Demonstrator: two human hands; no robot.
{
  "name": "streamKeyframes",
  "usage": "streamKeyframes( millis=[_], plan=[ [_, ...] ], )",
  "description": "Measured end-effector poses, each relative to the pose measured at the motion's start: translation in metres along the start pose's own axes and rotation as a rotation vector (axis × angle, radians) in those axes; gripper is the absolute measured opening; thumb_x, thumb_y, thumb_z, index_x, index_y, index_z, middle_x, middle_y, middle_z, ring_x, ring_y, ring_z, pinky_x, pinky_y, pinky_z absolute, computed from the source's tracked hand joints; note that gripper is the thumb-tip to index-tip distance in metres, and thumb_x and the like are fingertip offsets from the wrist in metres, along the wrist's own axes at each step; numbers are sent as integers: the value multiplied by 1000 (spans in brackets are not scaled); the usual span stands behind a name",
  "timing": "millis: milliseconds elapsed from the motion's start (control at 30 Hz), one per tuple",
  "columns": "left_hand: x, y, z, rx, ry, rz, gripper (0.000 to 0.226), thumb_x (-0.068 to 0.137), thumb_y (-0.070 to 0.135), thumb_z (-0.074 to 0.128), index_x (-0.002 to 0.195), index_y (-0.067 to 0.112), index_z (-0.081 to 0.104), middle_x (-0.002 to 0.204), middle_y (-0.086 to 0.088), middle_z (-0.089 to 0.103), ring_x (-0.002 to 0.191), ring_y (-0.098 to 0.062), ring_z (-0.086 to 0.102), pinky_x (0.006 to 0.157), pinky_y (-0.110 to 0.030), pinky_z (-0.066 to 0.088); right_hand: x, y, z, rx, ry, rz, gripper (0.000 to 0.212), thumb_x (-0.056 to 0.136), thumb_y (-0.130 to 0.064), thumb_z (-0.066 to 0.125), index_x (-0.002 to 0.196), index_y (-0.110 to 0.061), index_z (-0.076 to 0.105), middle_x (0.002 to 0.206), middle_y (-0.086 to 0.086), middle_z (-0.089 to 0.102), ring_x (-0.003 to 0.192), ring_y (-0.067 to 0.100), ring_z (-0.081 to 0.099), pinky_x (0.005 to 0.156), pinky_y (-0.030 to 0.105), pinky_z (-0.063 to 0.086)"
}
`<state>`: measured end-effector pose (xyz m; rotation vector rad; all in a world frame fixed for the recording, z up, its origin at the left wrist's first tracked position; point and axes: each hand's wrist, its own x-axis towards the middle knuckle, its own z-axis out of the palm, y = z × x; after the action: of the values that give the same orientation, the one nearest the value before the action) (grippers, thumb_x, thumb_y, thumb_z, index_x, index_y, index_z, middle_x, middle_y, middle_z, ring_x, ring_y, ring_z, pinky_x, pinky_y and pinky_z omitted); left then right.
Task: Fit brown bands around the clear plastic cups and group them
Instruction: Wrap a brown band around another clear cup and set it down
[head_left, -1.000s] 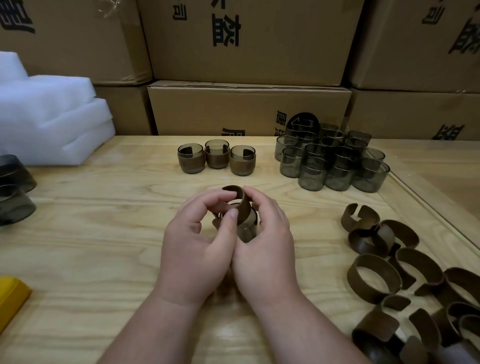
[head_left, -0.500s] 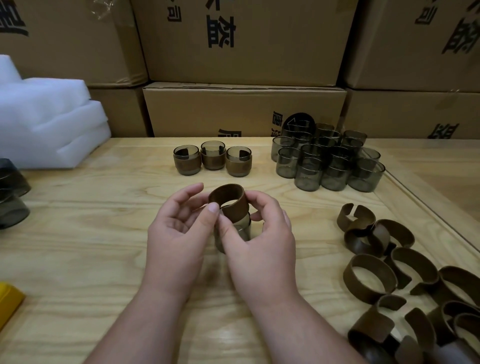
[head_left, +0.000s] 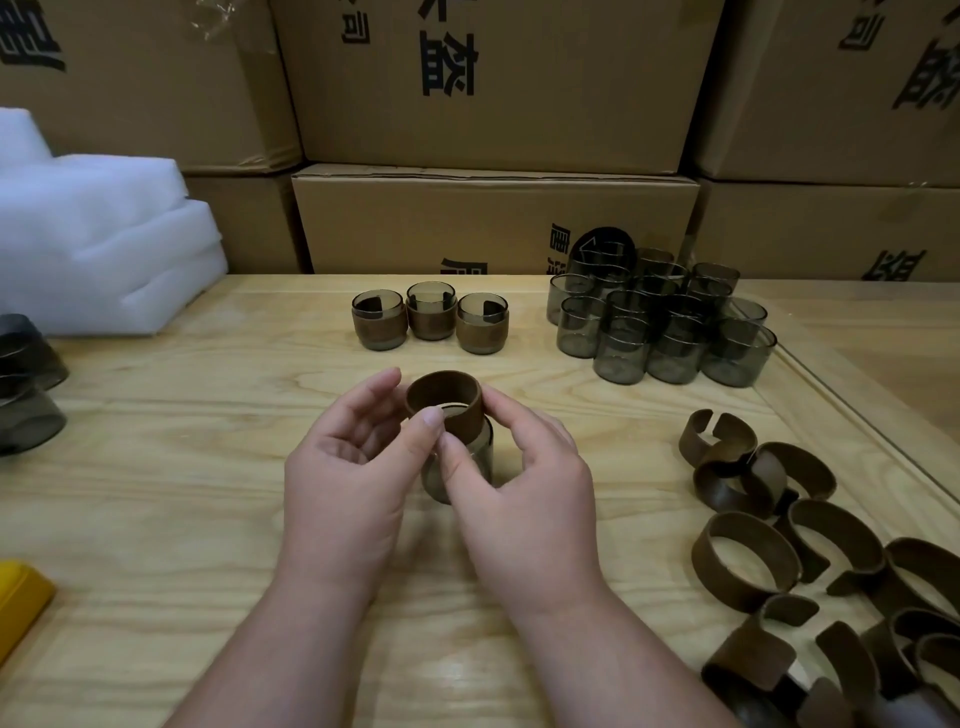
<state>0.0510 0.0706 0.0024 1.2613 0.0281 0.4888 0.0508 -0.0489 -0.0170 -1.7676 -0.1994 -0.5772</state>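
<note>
At the table's middle a brown band (head_left: 448, 400) sits around the top rim of a clear smoky cup (head_left: 480, 454) that stands upright. My left hand (head_left: 353, 478) pinches the band's near left side with thumb and fingers. My right hand (head_left: 524, 483) holds the band's right side, its thumb against the cup's front. Three banded cups (head_left: 431, 317) stand in a row further back. A cluster of several bare cups (head_left: 660, 322) stands at the back right. A pile of several loose brown bands (head_left: 789, 545) lies at the right.
Stacked cardboard boxes (head_left: 493, 218) wall off the back edge. White foam sheets (head_left: 98, 244) lie at the back left, with dark cups (head_left: 26, 384) at the left edge and a yellow object (head_left: 21, 597) lower left. A raised wooden ledge (head_left: 852, 395) borders the right side.
The band, first bent and twisted between my fingers, has been opened into a ring and lowered onto the cup's top. My hands have spread slightly apart.
</note>
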Motion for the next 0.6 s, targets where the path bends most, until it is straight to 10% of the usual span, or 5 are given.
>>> streamKeyframes(
  millis=[300,600],
  plan=[
    [1,4,-10,33,-38,-52,47,52,34,88,97,23,82,98,-1,81,93,-10,77,74,-15,56,1,-1,-2,-26,-96,62,43,85,-40,73,127,-41,64,115,-33,64,112,-15,58,94,9,48],
    [1,-2,-10,184,-110,-36,40,82,-9,75,112,18,76,98,0,81,99,-10,76,78,-15,58,-1,0,1,-83,-72,116,39,87,-22,71,120,-39,58,100,-24,64,91,-11,61,78,9,51]
  ],
)
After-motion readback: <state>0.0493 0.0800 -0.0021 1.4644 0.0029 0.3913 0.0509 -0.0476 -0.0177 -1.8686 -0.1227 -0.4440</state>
